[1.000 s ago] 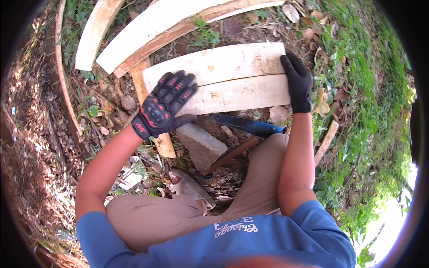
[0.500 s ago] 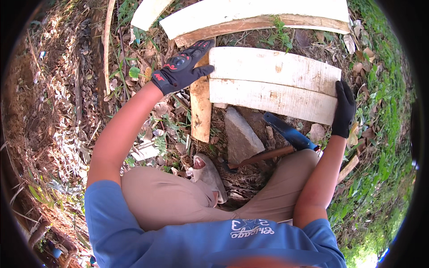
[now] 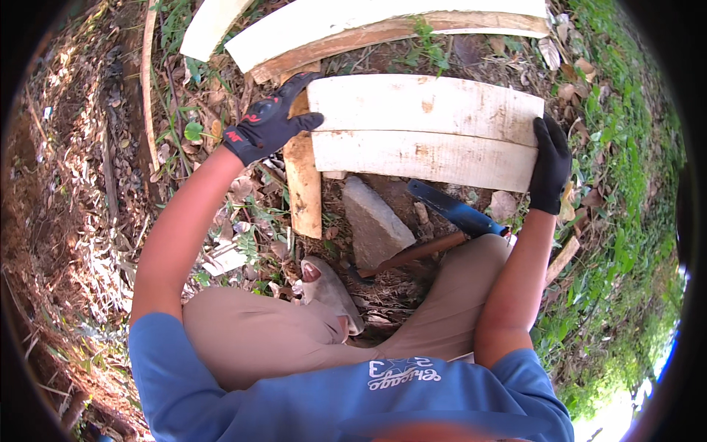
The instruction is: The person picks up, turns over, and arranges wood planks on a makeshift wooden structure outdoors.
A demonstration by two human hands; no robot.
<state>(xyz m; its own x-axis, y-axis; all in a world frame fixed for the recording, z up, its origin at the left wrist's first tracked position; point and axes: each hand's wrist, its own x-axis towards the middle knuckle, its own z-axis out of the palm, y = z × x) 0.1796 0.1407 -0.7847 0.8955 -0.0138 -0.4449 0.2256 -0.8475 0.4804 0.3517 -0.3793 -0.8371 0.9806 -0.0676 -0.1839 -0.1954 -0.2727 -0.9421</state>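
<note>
Two pale wooden boards (image 3: 423, 110) lie edge to edge in front of me, with a thin dark seam between them and brown stains on their faces. My left hand (image 3: 269, 121), in a black glove with red marks, holds their left end, its thumb on the edge and its fingers at the upper corner. At the opposite end, my right hand (image 3: 551, 166), also gloved in black, has its fingers closed over the edge. A narrow upright wooden strip (image 3: 303, 188) runs below the left hand, beside the boards' left end.
Beneath the boards sits a grey angular stone (image 3: 374, 225). A blue-black blade-like tool (image 3: 456, 208) and a brown wooden handle (image 3: 423, 250) lie near my right knee. Beyond are a large curved pale board (image 3: 383, 26) and another pale piece (image 3: 210, 29). Leaf litter and grass surround me.
The whole view has shifted, so the scene sits farther left. My left hand's fingers curl slightly more around the boards' upper corner. The right hand keeps its hold.
</note>
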